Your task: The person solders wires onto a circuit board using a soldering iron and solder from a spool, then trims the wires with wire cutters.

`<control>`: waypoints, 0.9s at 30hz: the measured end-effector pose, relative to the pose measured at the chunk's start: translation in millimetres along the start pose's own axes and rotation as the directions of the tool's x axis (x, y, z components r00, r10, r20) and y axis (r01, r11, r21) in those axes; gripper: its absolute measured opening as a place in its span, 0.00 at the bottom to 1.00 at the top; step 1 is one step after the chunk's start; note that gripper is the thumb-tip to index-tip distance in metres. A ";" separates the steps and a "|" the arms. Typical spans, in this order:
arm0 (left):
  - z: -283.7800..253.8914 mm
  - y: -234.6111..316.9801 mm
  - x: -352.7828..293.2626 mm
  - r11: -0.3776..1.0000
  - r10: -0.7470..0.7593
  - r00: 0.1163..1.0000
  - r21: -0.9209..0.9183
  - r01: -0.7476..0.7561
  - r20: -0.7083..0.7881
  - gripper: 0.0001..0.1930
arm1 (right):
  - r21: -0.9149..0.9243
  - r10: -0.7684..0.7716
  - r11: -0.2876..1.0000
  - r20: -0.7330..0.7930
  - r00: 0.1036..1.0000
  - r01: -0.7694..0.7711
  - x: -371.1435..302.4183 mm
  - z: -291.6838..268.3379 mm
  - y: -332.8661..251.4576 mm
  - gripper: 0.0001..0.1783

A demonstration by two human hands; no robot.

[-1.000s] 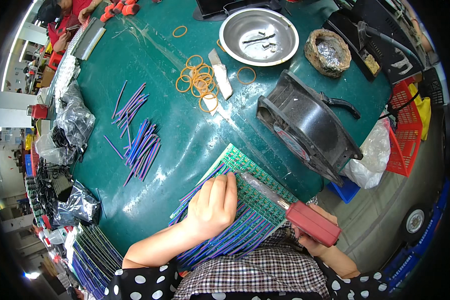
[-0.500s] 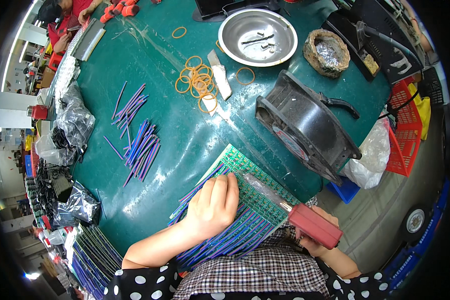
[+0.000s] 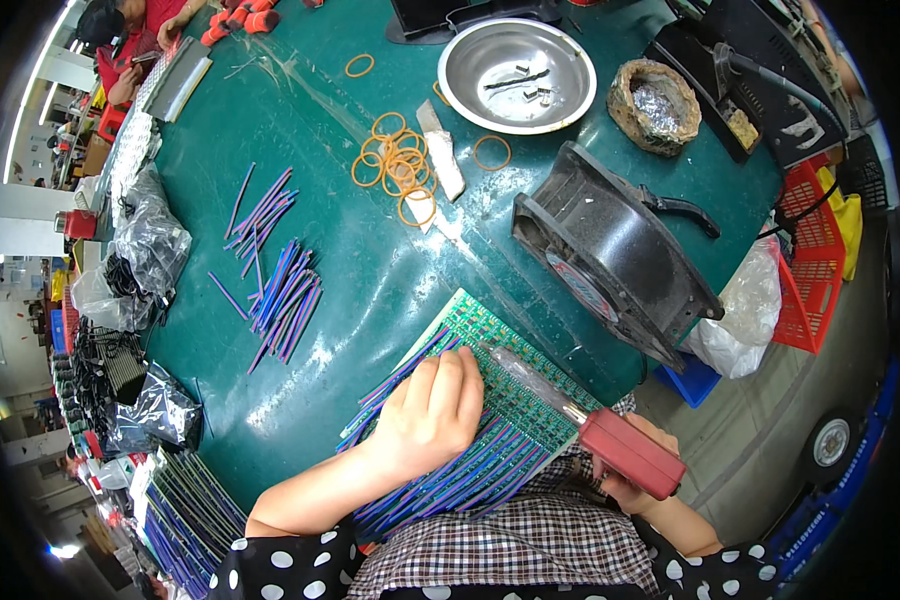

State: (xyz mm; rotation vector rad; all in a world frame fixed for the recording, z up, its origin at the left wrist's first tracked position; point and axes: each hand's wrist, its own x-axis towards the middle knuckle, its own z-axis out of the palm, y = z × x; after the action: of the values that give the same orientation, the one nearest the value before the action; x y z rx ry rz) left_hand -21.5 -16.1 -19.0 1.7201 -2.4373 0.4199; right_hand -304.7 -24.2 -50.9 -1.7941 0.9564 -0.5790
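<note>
A green circuit board [image 3: 470,318] lies tilted at the table's near edge, in front of my body. Rows of blue and purple wires [image 3: 450,480] run down from it. My left hand [image 3: 432,405] rests over the board, fingers bent and pinched together; their tips are hidden, so what they pinch does not show. In my right hand [image 3: 625,490] is a soldering iron with a red handle [image 3: 625,452]. Its greyish shaft [image 3: 530,375] slants up-left over the board, the tip close to my left fingertips. More cut wires [image 3: 285,300] lie loose on the table to the left.
Orange rubber bands [image 3: 400,165] lie mid-table beside a white strip [image 3: 443,165]. Beyond are a metal bowl [image 3: 515,110] and a crusted round pot [image 3: 655,105]. A black fan [image 3: 620,250] stands right of the board. Plastic bags [image 3: 150,240] line the left edge. Another person [image 3: 135,50] sits far left.
My left hand has shifted very slightly to the right. The soldering iron has moved a touch to the right and down. Everything else looks the same.
</note>
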 end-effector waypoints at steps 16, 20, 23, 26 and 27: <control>0.8 -0.3 0.1 0.999 -0.022 1.000 -0.029 0.022 -0.010 0.13 | -0.093 -0.211 0.974 -0.023 0.977 0.208 21.6 -1.9 -6.7 0.38; -0.5 -0.8 -0.3 0.999 -0.025 1.000 -0.027 0.024 -0.009 0.13 | -0.231 -0.343 0.913 0.013 0.939 0.337 31.0 -4.3 -7.2 0.41; 1.3 -1.0 0.0 0.999 -0.022 1.000 -0.030 0.021 -0.011 0.13 | 0.033 -0.187 0.982 0.016 0.982 0.186 26.6 1.2 -5.1 0.40; 0.0 0.5 -1.5 1.000 -0.015 1.000 -0.019 0.015 -0.013 0.12 | 0.012 -0.223 0.975 -0.001 0.975 0.223 29.0 1.2 -7.6 0.40; -0.8 2.8 -1.7 0.998 -0.048 0.999 -0.045 0.048 0.009 0.15 | 0.010 -0.226 0.974 -0.003 0.974 0.226 27.5 0.2 -6.7 0.40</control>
State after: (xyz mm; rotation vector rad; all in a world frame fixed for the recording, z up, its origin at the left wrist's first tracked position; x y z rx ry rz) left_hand -23.6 -13.4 -19.1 1.7615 -2.3868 0.3504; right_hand -286.4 -45.2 -45.8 -1.9075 0.7533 -0.7262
